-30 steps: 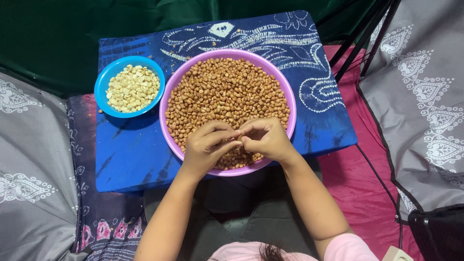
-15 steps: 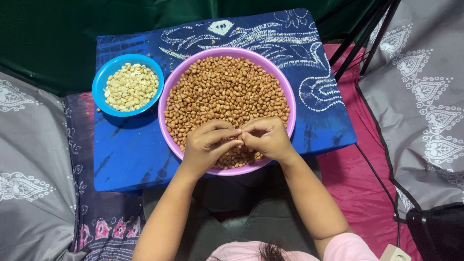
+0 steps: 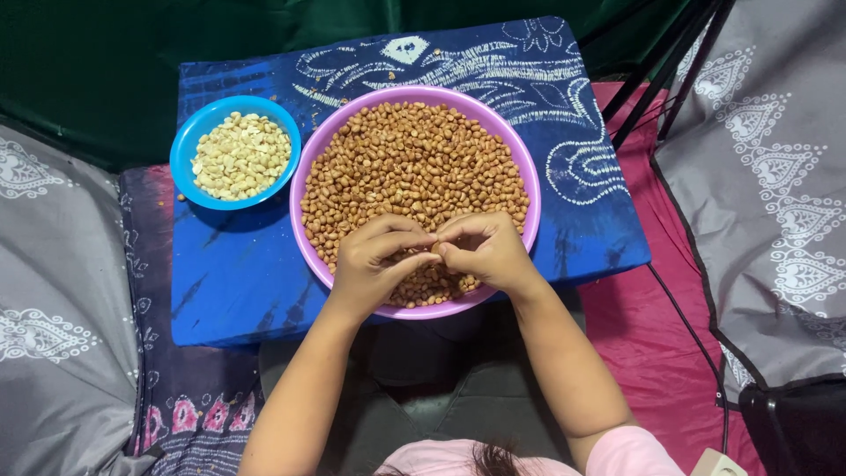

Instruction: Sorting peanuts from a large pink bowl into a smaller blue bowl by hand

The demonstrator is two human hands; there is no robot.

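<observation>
Your left hand (image 3: 374,260) and right hand (image 3: 485,251) meet fingertip to fingertip over the pink bowl's (image 3: 304,225) 6 o'clock edge, pinched shut on one peanut (image 3: 438,253) so skins drop back in. At 10 o'clock, the blue bowl (image 3: 181,163) keeps peeled nuts (image 3: 240,154) apart on the tabletop (image 3: 238,282).

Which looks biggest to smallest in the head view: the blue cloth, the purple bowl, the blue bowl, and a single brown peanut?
1. Blue cloth
2. Purple bowl
3. Blue bowl
4. Brown peanut

All lie at much the same distance from the camera, so the order is not in doubt.
</observation>
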